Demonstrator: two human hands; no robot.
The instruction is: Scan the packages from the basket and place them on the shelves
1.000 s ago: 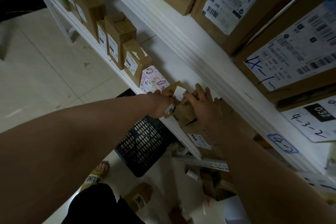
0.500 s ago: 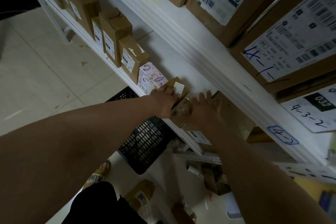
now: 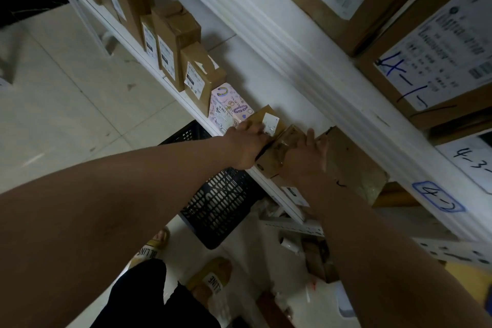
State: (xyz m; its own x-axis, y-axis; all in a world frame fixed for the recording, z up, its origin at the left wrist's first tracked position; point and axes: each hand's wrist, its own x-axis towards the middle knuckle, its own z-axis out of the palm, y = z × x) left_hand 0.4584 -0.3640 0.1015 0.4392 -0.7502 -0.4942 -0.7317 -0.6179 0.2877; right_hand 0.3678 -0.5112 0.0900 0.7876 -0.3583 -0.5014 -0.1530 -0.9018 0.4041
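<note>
Cardboard parcel (image 3: 282,146) is being shelved, pressed by the flat right hand (image 3: 300,162); grip of the left hand (image 3: 247,146) can't be told. Release needed next.

Bare forearms (image 3: 106,208), black trousers (image 3: 149,298), tan slide sandals (image 3: 213,278) with white lettered straps.

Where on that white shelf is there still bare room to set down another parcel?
Bare room: the white shelf board behind the pink patterned box and the small brown labelled box. Crowded: the front edge, where brown cartons stand side by side, and where the left hand and right hand reach beside the large brown cardboard box.
</note>
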